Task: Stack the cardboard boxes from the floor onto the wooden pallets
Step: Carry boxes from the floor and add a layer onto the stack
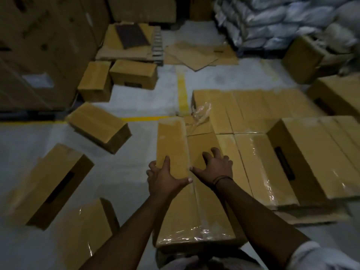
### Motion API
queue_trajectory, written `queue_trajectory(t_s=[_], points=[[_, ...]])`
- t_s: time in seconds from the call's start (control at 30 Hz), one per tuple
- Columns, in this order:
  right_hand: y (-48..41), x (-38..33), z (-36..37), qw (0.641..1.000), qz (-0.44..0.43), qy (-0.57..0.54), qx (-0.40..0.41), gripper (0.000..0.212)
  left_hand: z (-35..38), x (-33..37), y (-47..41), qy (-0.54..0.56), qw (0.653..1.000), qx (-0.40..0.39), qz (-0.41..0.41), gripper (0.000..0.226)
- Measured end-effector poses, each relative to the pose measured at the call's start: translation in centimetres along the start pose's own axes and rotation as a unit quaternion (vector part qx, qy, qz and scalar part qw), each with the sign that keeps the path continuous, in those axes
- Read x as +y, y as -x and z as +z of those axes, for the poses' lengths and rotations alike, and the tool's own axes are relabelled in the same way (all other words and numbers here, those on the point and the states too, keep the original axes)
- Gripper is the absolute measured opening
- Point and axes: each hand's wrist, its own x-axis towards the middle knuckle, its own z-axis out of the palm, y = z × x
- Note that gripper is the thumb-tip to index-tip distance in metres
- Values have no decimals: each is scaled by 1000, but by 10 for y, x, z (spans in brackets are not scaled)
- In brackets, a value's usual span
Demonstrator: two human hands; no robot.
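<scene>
A narrow cardboard box [172,141] lies at the left edge of a flat layer of boxes [253,106]. My left hand [165,178] grips its near end, thumb on top and fingers round the left side. My right hand [216,168] presses with spread fingers on the neighbouring box [202,217], thumb against the narrow box's edge. A second-tier box [319,152] sits on the layer to the right. Several loose boxes lie on the floor at left, among them a tilted one [99,127], a slotted one [48,184] and one by my left arm [87,230]. No pallet shows.
Tall cartons [39,45] wall off the left. Wrapped white sacks [282,20] fill the back right. Flattened cardboard [200,53] and two more boxes [116,76] lie further back. Yellow lines [181,88] mark the grey floor. Crumpled plastic film [202,110] sits on the layer.
</scene>
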Motion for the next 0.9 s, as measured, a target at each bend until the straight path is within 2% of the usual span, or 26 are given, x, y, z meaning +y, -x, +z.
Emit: queue_trajectory(t_s=[0.17,0.33,0.47,0.63,0.9], points=[[15,66,-24,997,53,-22,47,92,18,71,15,-29,997,-3,66,137],[26,156,-30,996,60,-35,59,89,67,144,39,-56,994,3,93,141],[32,240,-37,998,31,-22,43,85,119,201,64,-60,995,-1,84,140],[41,334,-49,1000,18,-10,20,91,178,264,98,-33,997,-4,70,138],[21,401,-62,1000,-9,-21,-5,90,220,317,107,-29,998,-5,47,139]])
